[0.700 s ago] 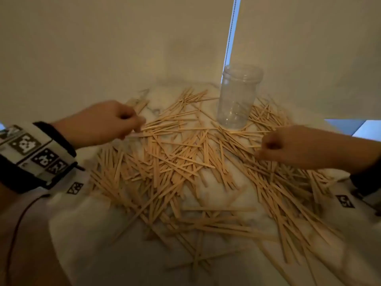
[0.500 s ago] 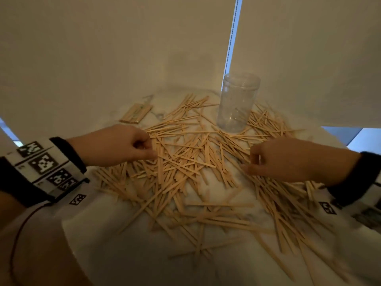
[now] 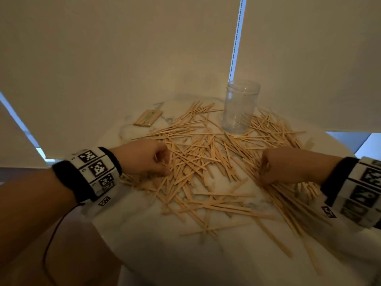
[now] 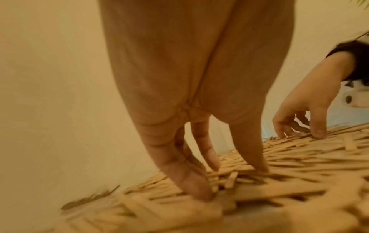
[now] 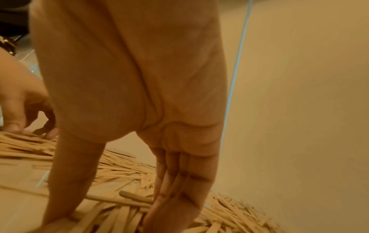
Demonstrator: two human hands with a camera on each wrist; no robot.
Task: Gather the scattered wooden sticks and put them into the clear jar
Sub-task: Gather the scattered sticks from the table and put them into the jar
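Note:
Many thin wooden sticks (image 3: 198, 157) lie scattered over a white marble table (image 3: 165, 254). The clear jar (image 3: 239, 110) stands upright among them at the back, with nothing in it. My left hand (image 3: 166, 166) is on the left part of the pile. In the left wrist view its straight fingers (image 4: 199, 192) and thumb press down on sticks (image 4: 231, 179) bunched between them. My right hand (image 3: 262, 172) is on the right part of the pile. Its straight fingers (image 5: 159, 212) and thumb press on the sticks (image 5: 119, 212) there.
A tidy bundle of sticks (image 3: 147, 118) lies apart at the back left. Pale roller blinds with a bead cord (image 3: 235, 44) close in right behind the table. The table's rounded edge curves near my left forearm.
Both hands have drawn nearer to me across the pile and lowered onto the sticks. The left hand has left the back-left bundle, which now shows.

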